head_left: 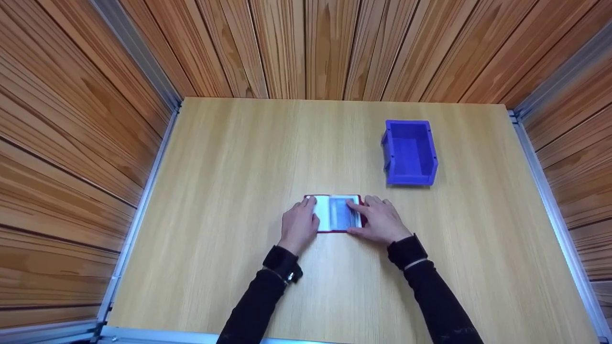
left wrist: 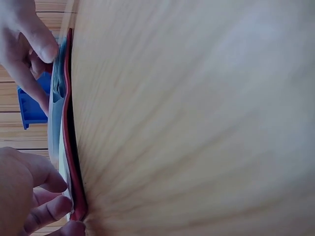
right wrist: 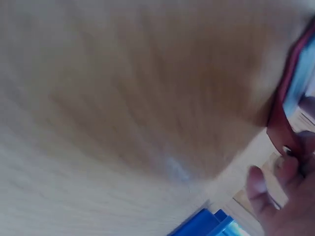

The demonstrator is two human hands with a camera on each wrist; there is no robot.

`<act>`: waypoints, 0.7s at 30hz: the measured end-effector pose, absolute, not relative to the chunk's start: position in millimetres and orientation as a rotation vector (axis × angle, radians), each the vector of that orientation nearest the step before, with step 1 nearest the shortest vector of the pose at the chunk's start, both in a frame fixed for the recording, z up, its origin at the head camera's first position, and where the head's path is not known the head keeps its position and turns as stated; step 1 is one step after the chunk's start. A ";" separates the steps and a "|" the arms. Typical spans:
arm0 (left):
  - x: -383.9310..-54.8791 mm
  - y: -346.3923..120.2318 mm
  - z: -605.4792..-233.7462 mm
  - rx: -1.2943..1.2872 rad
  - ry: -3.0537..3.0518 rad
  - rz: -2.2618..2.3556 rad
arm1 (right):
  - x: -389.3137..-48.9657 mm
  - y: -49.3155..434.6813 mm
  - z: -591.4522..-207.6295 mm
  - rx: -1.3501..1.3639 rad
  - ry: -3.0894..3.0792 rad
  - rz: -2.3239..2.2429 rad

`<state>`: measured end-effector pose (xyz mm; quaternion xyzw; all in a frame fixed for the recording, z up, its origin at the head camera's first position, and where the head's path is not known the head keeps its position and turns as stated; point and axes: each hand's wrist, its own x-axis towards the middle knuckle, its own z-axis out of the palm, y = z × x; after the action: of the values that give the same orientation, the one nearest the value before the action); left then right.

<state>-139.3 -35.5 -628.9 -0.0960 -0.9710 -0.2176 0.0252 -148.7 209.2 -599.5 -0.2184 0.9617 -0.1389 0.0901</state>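
A small red card holder (head_left: 324,215) lies spread flat on the table, with a white left side and clear bluish sleeves (head_left: 340,215) on the right. My left hand (head_left: 299,223) holds its left edge; in the left wrist view the thumb and fingers close around the edge of the cover (left wrist: 74,172). At the right side, my right hand (head_left: 381,220) has its index finger on the sleeves and its thumb at the lower edge. In the right wrist view, other right-hand fingers hold the red flap (right wrist: 281,129), which has a metal snap. The palm sides are partly hidden.
Behind the right hand, a blue plastic bin (head_left: 412,153) stands on the wooden table (head_left: 229,167). Wood-plank walls (head_left: 330,48) and grey metal rails (head_left: 143,191) border the tabletop.
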 end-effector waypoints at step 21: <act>-140.6 -36.1 -628.8 -0.281 -3.016 -0.715 | -159.6 200.3 -608.3 -0.237 2.780 -0.918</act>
<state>-140.6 -36.1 -628.8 -0.0903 -0.9690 -0.2295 0.0145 -159.6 200.3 -608.3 -0.0804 0.9415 -0.3110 0.1022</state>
